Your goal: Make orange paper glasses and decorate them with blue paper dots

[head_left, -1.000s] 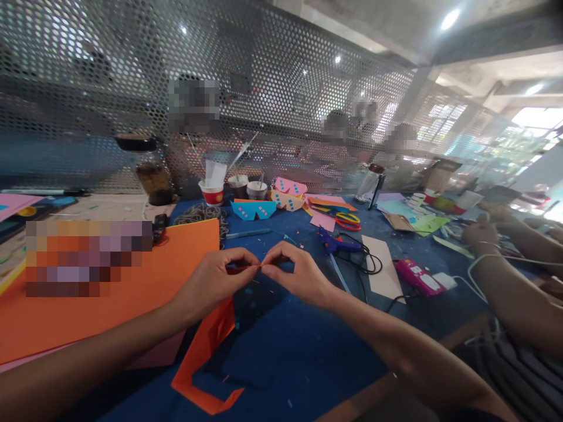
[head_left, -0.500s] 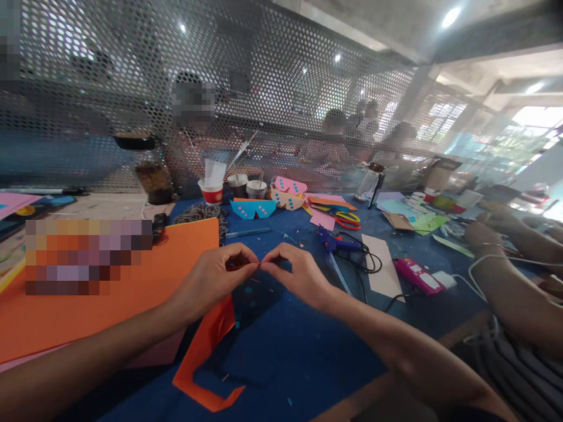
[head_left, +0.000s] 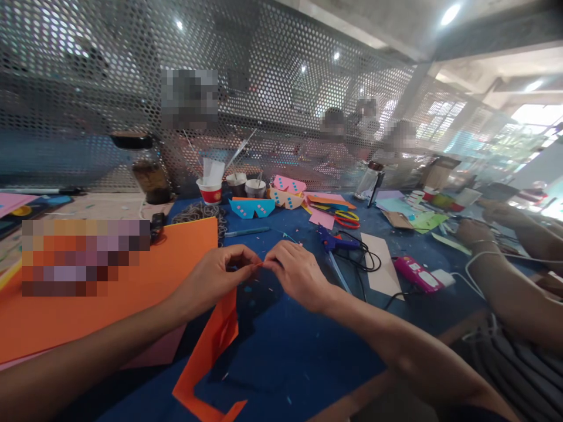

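A folded strip of orange paper (head_left: 204,357) runs from beneath my left hand (head_left: 220,272) down toward the near side of the blue table. My left thumb and index finger pinch a small orange tip of it. My right hand (head_left: 299,272) meets the left fingertip to fingertip, its thumb and fingers closed on the same tip. Most of the paper between them is hidden by my fingers. Large orange sheets (head_left: 176,258) lie beside and partly under my left forearm.
Behind my hands stand blue paper glasses (head_left: 251,208) and a red-and-white cup (head_left: 210,192). To the right lie a blue glue gun (head_left: 336,241) with a black cord, scissors (head_left: 346,219) and a magenta device (head_left: 417,274). Another person's arms (head_left: 505,281) reach in at the far right.
My right hand has turned, its fingers curling further over the paper tip, with its back more toward me. The hanging orange strip has shifted slightly downward.
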Demonstrator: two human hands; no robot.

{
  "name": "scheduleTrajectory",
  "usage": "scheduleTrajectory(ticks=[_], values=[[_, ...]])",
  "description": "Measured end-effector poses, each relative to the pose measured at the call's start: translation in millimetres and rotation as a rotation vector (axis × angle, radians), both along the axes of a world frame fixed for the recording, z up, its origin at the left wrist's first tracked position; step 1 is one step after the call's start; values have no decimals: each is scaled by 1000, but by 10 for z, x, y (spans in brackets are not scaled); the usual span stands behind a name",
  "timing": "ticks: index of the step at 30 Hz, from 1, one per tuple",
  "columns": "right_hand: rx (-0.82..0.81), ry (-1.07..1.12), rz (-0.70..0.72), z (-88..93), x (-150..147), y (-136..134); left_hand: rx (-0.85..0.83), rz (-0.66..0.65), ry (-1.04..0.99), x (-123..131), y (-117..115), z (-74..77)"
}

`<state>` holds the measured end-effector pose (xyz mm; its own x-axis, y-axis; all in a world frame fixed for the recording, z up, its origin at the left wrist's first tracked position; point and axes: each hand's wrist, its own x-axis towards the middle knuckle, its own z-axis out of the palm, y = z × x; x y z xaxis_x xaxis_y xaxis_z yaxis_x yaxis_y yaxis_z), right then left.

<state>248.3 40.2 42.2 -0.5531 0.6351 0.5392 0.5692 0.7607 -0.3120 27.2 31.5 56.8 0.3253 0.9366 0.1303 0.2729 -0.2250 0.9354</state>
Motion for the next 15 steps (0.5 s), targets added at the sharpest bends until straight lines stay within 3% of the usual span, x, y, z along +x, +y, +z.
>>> scheduleTrajectory(ticks=[7,15], values=[[12,-90,-64,5,-17,12,33,-5,-28,-19,-7,54],[222,-219,-72,32,2,-38,-16,-40,-72,-13,20,-25]])
